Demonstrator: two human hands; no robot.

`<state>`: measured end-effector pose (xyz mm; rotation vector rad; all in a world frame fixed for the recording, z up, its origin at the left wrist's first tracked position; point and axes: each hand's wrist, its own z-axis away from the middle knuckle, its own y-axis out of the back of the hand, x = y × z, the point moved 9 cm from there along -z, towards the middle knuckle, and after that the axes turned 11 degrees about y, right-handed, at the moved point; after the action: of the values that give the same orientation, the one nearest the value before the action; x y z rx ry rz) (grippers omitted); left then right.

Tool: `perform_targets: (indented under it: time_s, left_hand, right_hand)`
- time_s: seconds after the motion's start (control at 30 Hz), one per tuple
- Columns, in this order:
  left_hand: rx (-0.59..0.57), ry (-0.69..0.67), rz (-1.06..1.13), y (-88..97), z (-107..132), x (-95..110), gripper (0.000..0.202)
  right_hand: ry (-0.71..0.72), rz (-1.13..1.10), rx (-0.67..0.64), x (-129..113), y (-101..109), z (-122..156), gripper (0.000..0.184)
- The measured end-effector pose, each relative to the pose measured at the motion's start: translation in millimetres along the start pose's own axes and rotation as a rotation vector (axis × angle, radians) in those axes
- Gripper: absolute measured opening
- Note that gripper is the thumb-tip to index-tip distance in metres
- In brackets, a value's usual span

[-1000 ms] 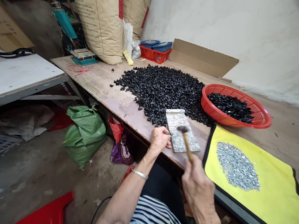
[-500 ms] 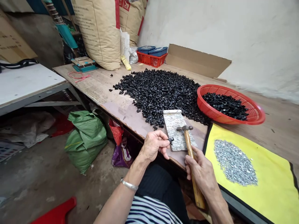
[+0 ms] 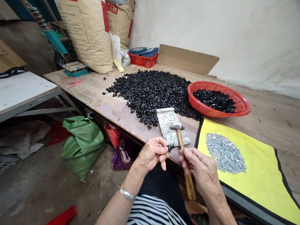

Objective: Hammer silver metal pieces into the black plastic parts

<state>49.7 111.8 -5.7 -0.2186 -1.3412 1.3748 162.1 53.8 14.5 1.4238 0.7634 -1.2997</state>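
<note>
My left hand (image 3: 152, 153) pinches a small black plastic part (image 3: 170, 147) between thumb and fingertips, just off the near edge of a speckled stone slab (image 3: 169, 126). My right hand (image 3: 202, 170) grips the wooden handle of a small claw-less hammer (image 3: 181, 143), with the steel head (image 3: 177, 127) over the slab. The fingers of that hand reach close to the black part. A large heap of similar black parts (image 3: 150, 93) lies beyond the slab on the wooden table (image 3: 93, 90).
A red plastic basket (image 3: 212, 100) holds more black parts at right. A yellow mat (image 3: 243, 165) bears a heap of small silver nuts (image 3: 225, 153). Sacks, a cardboard sheet and a red crate stand behind. A green sack (image 3: 82, 147) lies on the floor.
The hammer has come down from above the slab, and my right hand has moved left towards the black part. My left hand has lifted that part off the slab's edge.
</note>
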Motion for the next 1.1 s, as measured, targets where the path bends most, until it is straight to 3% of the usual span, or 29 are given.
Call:
perform_targets:
  time_s: [0.13,0.27,0.47,0.73,0.8,0.87,0.93,0.97,1.03,1.1]
  left_hand:
    - [0.011,0.014,-0.022,2.0,-0.8,-4.7,0.023]
    - [0.065,-0.019,-0.172,2.4,3.7,-2.4,0.017]
    - [0.210,-0.051,-0.735,1.1,7.3,3.1,0.005]
    - [0.296,-0.002,-0.733,3.9,-4.0,-7.4,0.005]
    - [0.328,-0.010,-0.703,8.0,-4.9,-5.0,0.005]
    - [0.372,-0.029,-0.668,13.0,-4.4,-0.8,0.006]
    - [0.409,-0.045,-0.653,16.0,-3.3,2.5,0.008]
    - [0.418,-0.048,-0.658,16.1,-2.9,3.0,0.008]
    - [0.412,-0.042,-0.676,14.5,-2.8,2.1,0.007]
    - [0.412,-0.033,-0.686,16.0,-1.9,2.6,0.007]
  right_hand:
    - [-0.075,-0.315,-0.080,-0.7,-27.3,0.7,0.041]
    - [-0.061,-0.252,-0.082,0.6,-32.6,-2.4,0.037]
    - [-0.069,-0.219,-0.139,15.2,-28.9,-6.9,0.026]
    - [-0.138,-0.163,-0.273,22.7,-18.8,-18.4,0.019]
    - [-0.111,-0.132,-0.250,10.6,0.1,-34.7,0.022]
    - [-0.026,-0.087,-0.113,-13.8,37.0,-63.1,0.024]
    - [0.107,-0.071,0.181,-46.7,90.1,-95.3,0.025]
    - [0.132,-0.076,0.266,-58.8,109.2,-109.9,0.024]
    - [0.158,-0.077,0.374,-74.1,134.5,-133.6,0.025]
    - [0.153,-0.038,0.438,-75.0,145.0,-142.5,0.029]
